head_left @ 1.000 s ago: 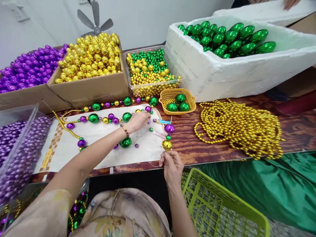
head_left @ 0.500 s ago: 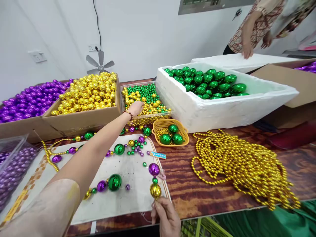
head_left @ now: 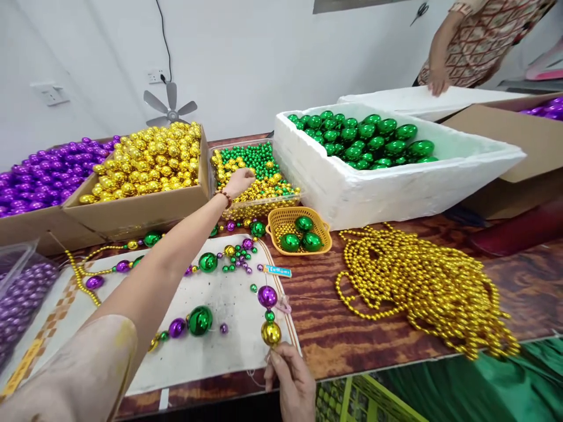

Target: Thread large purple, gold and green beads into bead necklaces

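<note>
My left hand (head_left: 240,183) reaches over a clear plastic bin (head_left: 264,207) of small gold beads (head_left: 259,189) and green beads (head_left: 250,155). Its fingers are curled together at the beads; what they hold, if anything, is hidden. At the mat's lower right corner, my right hand (head_left: 292,375) is closed in a pinch at the lower end of a short bead string, just below its gold bead (head_left: 271,333). Above that bead on the string sit a small green bead (head_left: 270,316) and a purple bead (head_left: 267,296). Thin thread hangs beside the right fingers.
A strung bead garland (head_left: 200,321) and loose beads lie on the white mat (head_left: 211,363). Behind are boxes of gold balls (head_left: 153,158) and purple balls (head_left: 48,176), a yellow basket (head_left: 299,253) and a foam box (head_left: 378,199). Gold bead strands (head_left: 417,281) lie right. A co-worker's hand (head_left: 438,81) rests on foam.
The view has shifted slightly, so most things sit a little further left and higher. My left hand stays over the bin and my right hand keeps its pinch. The co-worker's body has shifted.
</note>
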A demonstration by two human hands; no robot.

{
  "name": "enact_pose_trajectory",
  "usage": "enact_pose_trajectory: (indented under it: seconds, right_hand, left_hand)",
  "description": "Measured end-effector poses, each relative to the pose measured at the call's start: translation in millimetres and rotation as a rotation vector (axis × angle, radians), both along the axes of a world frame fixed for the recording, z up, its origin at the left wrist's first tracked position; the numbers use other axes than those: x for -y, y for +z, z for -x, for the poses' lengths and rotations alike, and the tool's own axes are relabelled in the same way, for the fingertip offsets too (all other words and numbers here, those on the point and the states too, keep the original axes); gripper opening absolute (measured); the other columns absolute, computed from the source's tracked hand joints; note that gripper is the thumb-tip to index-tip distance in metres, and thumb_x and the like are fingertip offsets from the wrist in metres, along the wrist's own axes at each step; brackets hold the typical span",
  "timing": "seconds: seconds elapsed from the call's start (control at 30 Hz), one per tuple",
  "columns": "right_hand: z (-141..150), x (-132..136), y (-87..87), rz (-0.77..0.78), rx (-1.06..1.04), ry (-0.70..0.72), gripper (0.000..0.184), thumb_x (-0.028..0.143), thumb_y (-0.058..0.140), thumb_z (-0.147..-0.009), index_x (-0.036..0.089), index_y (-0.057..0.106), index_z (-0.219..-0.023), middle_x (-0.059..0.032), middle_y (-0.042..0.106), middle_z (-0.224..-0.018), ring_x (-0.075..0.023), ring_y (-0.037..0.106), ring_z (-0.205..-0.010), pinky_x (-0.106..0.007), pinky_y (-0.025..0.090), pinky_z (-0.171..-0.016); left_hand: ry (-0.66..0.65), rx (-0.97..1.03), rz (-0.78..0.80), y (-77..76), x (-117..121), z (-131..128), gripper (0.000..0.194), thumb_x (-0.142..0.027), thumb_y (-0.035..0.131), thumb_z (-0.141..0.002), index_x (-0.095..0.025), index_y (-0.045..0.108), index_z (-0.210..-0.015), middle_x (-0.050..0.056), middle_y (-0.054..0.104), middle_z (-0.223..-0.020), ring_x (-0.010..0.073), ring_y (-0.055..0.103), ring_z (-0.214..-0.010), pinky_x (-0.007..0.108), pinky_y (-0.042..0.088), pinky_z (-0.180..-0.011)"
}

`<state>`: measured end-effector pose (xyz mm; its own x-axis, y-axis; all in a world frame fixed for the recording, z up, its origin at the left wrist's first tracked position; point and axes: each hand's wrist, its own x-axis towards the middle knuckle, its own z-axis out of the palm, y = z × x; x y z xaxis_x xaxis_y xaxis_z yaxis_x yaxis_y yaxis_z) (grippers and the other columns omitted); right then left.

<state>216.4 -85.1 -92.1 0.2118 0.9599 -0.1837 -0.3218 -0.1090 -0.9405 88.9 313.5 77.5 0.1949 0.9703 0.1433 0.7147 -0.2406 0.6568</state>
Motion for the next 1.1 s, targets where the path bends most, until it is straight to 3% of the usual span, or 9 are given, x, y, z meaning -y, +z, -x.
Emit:
enact_pose_trajectory:
  seconds: [0.07,0.17,0.3,0.4,0.5,0.7,1.1]
  right_hand:
    - [-2,-2,1.9,-0.041,0.042,0.027,0.035,0.05,0.066,-0.089,0.018,0.063,-0.074,-0.0002,0.058,-0.055,-0.0126,0.054,-0.046,-0.023,0.046,-0.047]
    - [-2,-5,8.8,-0.074,0.079,0.032,0.032,0.047,0.066,-0.089,0.018,0.063,-0.074,-0.0004,0.059,-0.054,-0.0134,0.055,-0.046,-0.023,0.047,-0.047]
    - [0,-6,24.8,-0.111,0.127,0.078,0.029,0.043,0.066,-0.089,0.018,0.065,-0.074,-0.0007,0.061,-0.056,-0.0134,0.057,-0.048,-0.023,0.048,-0.048]
    - [2,-2,35.3,-0.154,0.157,0.094,0.023,0.038,0.065,-0.09,0.018,0.065,-0.078,0.0006,0.061,-0.057,-0.0123,0.057,-0.05,-0.022,0.048,-0.05]
    - [5,2,41.6,-0.188,0.172,0.098,0.019,0.034,0.065,-0.092,0.019,0.066,-0.079,0.0015,0.061,-0.058,-0.0113,0.057,-0.051,-0.021,0.048,-0.052]
    - [10,7,48.4,-0.203,0.143,0.085,0.018,0.031,0.065,-0.091,0.018,0.065,-0.078,0.0023,0.061,-0.058,-0.0102,0.056,-0.048,-0.021,0.046,-0.05]
    - [9,9,43.4,-0.173,0.107,0.05,0.019,0.031,0.066,-0.092,0.018,0.064,-0.077,0.0025,0.061,-0.06,-0.0097,0.055,-0.049,-0.021,0.046,-0.052]
  left_hand:
    - [-0.072,0.363,0.15,6.2,35,9,0.017,-0.019,0.05,-0.098,-0.015,0.064,-0.106,0.009,0.068,-0.101,0.0128,0.066,-0.08,0.027,0.052,-0.076]
    - [-0.208,0.99,0.506,3.5,104,24,0.013,-0.023,0.057,-0.096,-0.015,0.067,-0.101,0.006,0.069,-0.092,0.0111,0.067,-0.073,0.026,0.052,-0.071]
    - [-0.188,1.286,0.751,-13.2,190,39,0.014,-0.023,0.063,-0.094,-0.013,0.069,-0.102,0.007,0.072,-0.091,0.0165,0.072,-0.083,0.031,0.056,-0.081]
    - [-0.129,1.393,0.842,-23.8,228,42,0.01,-0.021,0.066,-0.092,-0.013,0.069,-0.097,0.007,0.073,-0.09,0.0187,0.074,-0.086,0.033,0.057,-0.085]
    - [-0.055,1.482,0.874,-29.0,245,41,0.006,-0.019,0.067,-0.091,-0.013,0.068,-0.092,0.006,0.073,-0.086,0.0178,0.074,-0.081,0.034,0.058,-0.086]
    - [0.02,1.535,0.887,-28.6,258,39,0.008,-0.02,0.065,-0.093,-0.013,0.067,-0.09,0.004,0.072,-0.081,0.0156,0.074,-0.074,0.029,0.058,-0.08]
    - [-0.075,1.456,0.793,-31.0,264,38,0.015,-0.022,0.075,-0.084,-0.014,0.069,-0.095,0.004,0.072,-0.087,0.0164,0.073,-0.078,0.026,0.054,-0.075]
